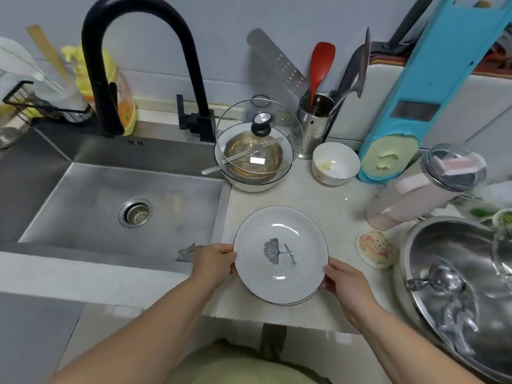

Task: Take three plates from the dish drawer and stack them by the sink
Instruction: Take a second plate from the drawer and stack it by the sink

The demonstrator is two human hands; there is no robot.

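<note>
Now both my left hand (214, 261) and right hand (342, 277) grip the white dark-rimmed plates (279, 253) between them. They sit stacked on the table beside the steel sink (110, 195); next, I judge, letting go.

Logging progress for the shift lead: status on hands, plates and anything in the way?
Left hand and right hand grip plate stack rims. Stack on counter beside sink. Nothing blocking.

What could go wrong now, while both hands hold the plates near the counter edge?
1. The plates sit close to the counter's front edge; a slip of the left hand or right hand might drop them.
2. The steel wok stands near on the right; an elbow may knock it.
</note>
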